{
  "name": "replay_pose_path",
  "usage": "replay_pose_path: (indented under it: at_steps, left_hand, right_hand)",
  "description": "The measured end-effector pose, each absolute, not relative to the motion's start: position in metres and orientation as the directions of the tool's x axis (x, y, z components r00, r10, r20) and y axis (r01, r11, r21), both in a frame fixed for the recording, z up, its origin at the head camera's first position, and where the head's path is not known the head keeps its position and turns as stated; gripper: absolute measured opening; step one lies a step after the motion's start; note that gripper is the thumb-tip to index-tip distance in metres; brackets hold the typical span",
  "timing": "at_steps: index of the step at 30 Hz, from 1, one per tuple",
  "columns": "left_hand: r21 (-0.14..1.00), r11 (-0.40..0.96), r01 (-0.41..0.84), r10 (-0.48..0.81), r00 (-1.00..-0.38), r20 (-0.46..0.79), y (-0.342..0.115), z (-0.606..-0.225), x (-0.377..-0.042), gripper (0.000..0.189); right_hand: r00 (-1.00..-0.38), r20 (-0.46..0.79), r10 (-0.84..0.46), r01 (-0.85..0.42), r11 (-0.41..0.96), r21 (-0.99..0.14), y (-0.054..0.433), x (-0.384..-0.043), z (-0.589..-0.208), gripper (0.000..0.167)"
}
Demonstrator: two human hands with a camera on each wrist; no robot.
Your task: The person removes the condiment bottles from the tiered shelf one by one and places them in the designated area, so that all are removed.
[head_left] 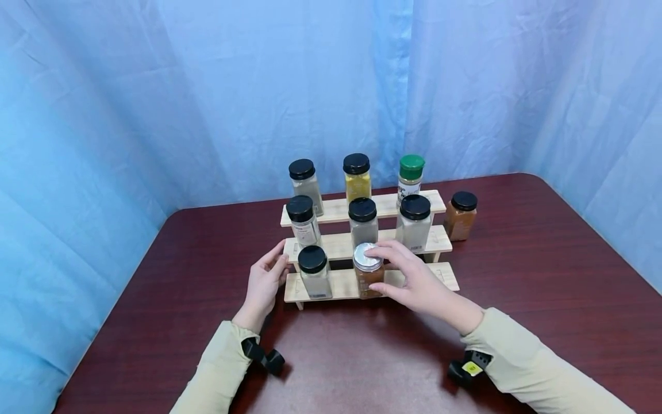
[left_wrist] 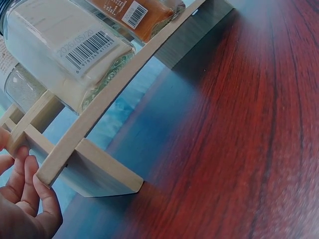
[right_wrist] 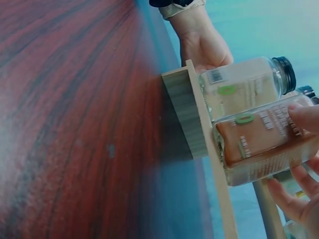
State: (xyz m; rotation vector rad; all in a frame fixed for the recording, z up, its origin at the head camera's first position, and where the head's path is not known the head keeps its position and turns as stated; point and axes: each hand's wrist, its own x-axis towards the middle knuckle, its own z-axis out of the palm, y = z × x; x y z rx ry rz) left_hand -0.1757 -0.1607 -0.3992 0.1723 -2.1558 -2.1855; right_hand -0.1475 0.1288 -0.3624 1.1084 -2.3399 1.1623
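A three-tier wooden spice rack (head_left: 338,246) stands on the table with spice jars on its steps. On the left, my left hand (head_left: 265,283) grips the end of the middle shelf with thumb and fingers. My right hand (head_left: 414,280) holds a glass spice jar (head_left: 364,280) of reddish-brown powder, its silver top uncapped by any black lid. Fingers reach over the top, and the thumb lies along the front side. This jar's base is at the bottom shelf (right_wrist: 219,199), right of a black-lidded jar of pale powder (head_left: 316,282).
Three black-lidded or labelled jars fill the middle step, including a white one (head_left: 414,230). Behind are a yellow-powder jar (head_left: 358,187) and a green-capped bottle (head_left: 411,172). A brown-powder jar (head_left: 460,221) stands on the table right of the rack. Blue curtains (head_left: 284,86) hang behind.
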Motion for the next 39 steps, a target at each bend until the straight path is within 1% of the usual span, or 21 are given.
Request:
replay_pose_path:
  at_steps: [5, 19, 22, 28, 31, 39]
  left_hand:
    - [1.000, -0.010, -0.027, -0.119, -0.992, -0.028, -0.1609, -0.4000, -0.1750, 0.044]
    - [0.999, -0.019, -0.031, -0.129, -0.991, -0.033, -0.1609, -0.4008, -0.1746, 0.044]
    - [0.999, -0.017, -0.033, -0.125, -0.992, -0.035, -0.1610, -0.4011, -0.1741, 0.044]
    - [0.999, -0.012, -0.030, -0.119, -0.992, -0.031, -0.1609, -0.4010, -0.1740, 0.044]
    - [1.000, -0.012, -0.028, -0.116, -0.993, -0.029, -0.1607, -0.4009, -0.1743, 0.044]
    - [1.000, -0.008, -0.024, -0.119, -0.993, -0.025, -0.1609, -0.4004, -0.1766, 0.044]
  right_hand:
    - [-0.650, 0.565, -0.508, -0.755, 0.352, -0.553, 0.1285, -0.1495, -0.3678, 0.056]
    - [-0.696, 0.516, -0.499, -0.706, 0.345, -0.619, 0.1275, -0.1483, -0.3661, 0.054]
    - [-0.686, 0.534, -0.495, -0.718, 0.339, -0.608, 0.1271, -0.1484, -0.3665, 0.054]
    - [-0.626, 0.604, -0.493, -0.774, 0.297, -0.559, 0.1258, -0.1481, -0.3689, 0.056]
    - [-0.606, 0.618, -0.500, -0.789, 0.280, -0.547, 0.1255, -0.1468, -0.3697, 0.057]
    - [-0.610, 0.604, -0.512, -0.784, 0.282, -0.553, 0.1246, -0.1432, -0.3673, 0.053]
